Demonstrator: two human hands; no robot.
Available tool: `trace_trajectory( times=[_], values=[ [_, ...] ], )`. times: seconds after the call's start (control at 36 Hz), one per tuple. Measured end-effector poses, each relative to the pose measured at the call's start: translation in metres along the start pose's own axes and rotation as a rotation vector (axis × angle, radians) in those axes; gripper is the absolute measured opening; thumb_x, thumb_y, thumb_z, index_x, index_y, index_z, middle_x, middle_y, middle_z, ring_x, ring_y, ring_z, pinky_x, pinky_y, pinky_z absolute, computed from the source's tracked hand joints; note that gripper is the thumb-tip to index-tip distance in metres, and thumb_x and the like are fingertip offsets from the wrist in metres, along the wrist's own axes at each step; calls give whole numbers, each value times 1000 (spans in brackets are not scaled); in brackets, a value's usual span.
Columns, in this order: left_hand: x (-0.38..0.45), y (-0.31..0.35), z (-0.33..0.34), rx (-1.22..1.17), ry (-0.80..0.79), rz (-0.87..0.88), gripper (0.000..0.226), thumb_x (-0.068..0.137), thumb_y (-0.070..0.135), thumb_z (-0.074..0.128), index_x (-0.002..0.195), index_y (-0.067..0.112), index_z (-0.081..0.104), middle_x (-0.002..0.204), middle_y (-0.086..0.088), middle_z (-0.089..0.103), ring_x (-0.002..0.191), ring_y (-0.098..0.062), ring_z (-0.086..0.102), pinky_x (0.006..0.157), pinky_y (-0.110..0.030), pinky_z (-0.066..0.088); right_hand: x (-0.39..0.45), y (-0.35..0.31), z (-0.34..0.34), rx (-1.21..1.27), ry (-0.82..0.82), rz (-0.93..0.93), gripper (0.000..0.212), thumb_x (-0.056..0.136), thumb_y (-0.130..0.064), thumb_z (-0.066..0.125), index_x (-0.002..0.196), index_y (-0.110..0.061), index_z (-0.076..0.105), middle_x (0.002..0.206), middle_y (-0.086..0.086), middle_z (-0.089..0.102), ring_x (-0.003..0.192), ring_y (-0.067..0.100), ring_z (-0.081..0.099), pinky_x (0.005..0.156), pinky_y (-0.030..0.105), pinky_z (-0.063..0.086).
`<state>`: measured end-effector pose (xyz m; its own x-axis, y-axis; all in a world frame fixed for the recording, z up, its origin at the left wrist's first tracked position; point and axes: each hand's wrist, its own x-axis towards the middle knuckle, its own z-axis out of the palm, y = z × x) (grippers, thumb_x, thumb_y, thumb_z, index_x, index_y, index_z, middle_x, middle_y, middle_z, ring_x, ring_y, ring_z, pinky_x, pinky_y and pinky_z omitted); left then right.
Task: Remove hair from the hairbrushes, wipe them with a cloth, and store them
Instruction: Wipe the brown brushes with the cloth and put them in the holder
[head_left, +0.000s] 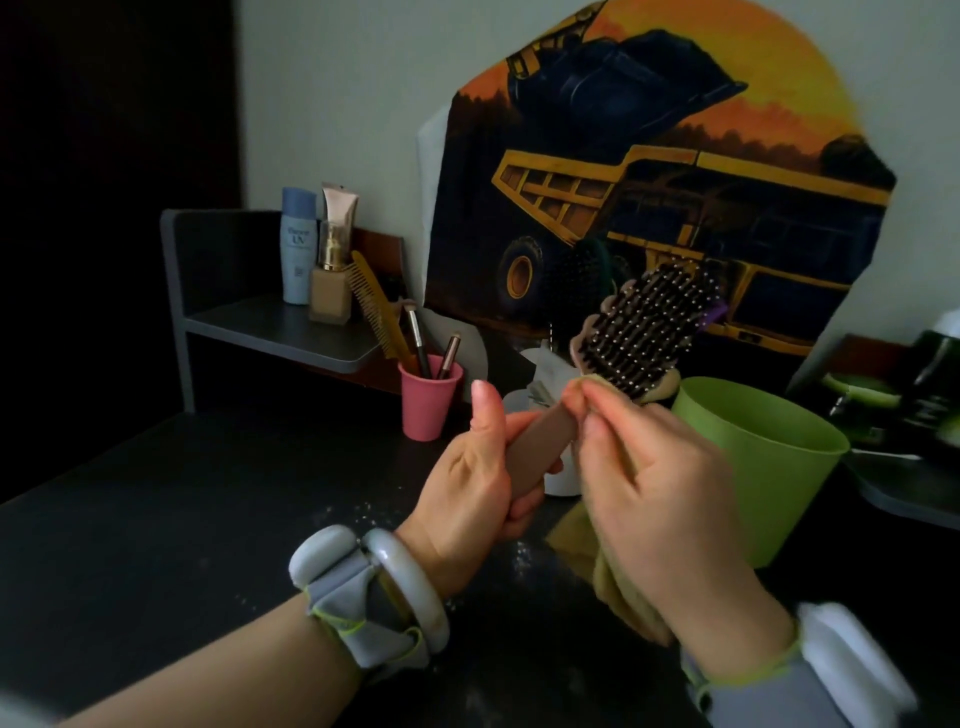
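The left hand (483, 467) grips the brown handle of the hairbrush (641, 332), fingers wrapped round it and thumb raised, holding the brush up over the dark bench (182, 519) with its bristles facing the person. The right hand (660, 499) pinches a yellowish cloth (618, 582) against the neck of the brush, fingers together on the fabric, while the rest of the cloth hangs below the palm. This looks like the wiping step. To do it well, the left grip should stay firm as the cloth is drawn along handle and head, pressed between the bristle rows. A green tub (753, 467) stands just behind the hands.
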<state>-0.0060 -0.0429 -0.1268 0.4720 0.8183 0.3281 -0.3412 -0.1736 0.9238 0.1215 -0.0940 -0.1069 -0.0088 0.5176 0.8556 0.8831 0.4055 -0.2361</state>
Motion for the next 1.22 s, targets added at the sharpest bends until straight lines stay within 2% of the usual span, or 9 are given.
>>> trace_trajectory(
  times=[0.19, 0.25, 0.31, 0.44, 0.61, 0.75, 0.89, 1.03, 1.22],
  values=[
    [2, -3, -8, -54, 82, -120, 84, 79, 75, 14, 97, 18, 72, 60, -1, 62, 48, -8, 55, 41, -17, 38, -8, -14, 3, 14, -265, -32, 37, 94, -27, 47, 125, -14, 63, 97, -4, 66, 83, 6, 63, 69, 26, 56],
    [2, -2, -10, -128, 70, -160, 85, 67, 81, 23, 96, 21, 75, 84, -8, 74, 75, -18, 70, 64, -27, 55, -10, -20, 4, 1, -344, -65, 37, 93, -31, 44, 122, -21, 64, 91, -7, 63, 78, 7, 62, 64, 29, 55],
    [2, 2, -11, -156, 54, -158, 88, 63, 83, 26, 98, 18, 75, 100, -23, 67, 95, -34, 63, 91, -40, 49, -12, -25, 6, -10, -421, -104, 34, 92, -33, 42, 117, -27, 64, 88, -10, 60, 77, 8, 61, 62, 27, 54],
    [4, 5, -10, -235, 91, -125, 75, 73, 74, 33, 97, 17, 75, 64, 1, 50, 57, -10, 46, 60, -25, 37, -14, -27, 5, -16, -531, -152, 30, 91, -36, 41, 105, -29, 67, 81, -14, 53, 72, 4, 53, 57, 12, 44],
    [5, 3, -11, -241, 135, -90, 58, 90, 58, 37, 95, 9, 68, 57, -1, 52, 45, -8, 48, 42, -19, 40, -12, -20, -1, 156, -512, -129, 22, 90, -33, 50, 100, -27, 69, 79, -12, 57, 71, 7, 59, 58, 28, 51],
    [3, 6, -13, -337, 85, -97, 53, 94, 47, 38, 121, 5, 55, 57, -3, 46, 41, -10, 40, 37, -18, 33, -11, -17, -3, 167, -555, -154, 19, 85, -31, 54, 99, -31, 68, 79, -17, 59, 72, 1, 59, 61, 22, 51],
    [4, 8, -15, -366, -26, -124, 46, 85, 42, 56, 122, 16, 59, 58, 1, 43, 34, -6, 29, 35, -16, 18, -9, -12, -9, 178, -478, -133, 17, 84, -30, 55, 92, -28, 71, 74, -15, 59, 66, 5, 59, 55, 26, 49],
    [3, 6, -20, -598, -122, -217, 45, 73, 18, 57, 117, 9, 60, 56, -2, 45, 33, -6, 31, 32, -12, 19, -5, -12, -12, 243, -275, -114, 21, 89, -23, 55, 97, -19, 74, 88, -10, 67, 84, 7, 67, 70, 25, 54],
    [3, 7, -21, -674, -186, -343, 63, 76, 60, 53, 113, 10, 65, 57, 0, 47, 37, -5, 38, 33, -14, 14, -9, -13, -3, 227, -231, -133, 25, 93, -22, 56, 111, -13, 72, 97, -6, 67, 90, 4, 66, 75, 20, 55]
  ],
)
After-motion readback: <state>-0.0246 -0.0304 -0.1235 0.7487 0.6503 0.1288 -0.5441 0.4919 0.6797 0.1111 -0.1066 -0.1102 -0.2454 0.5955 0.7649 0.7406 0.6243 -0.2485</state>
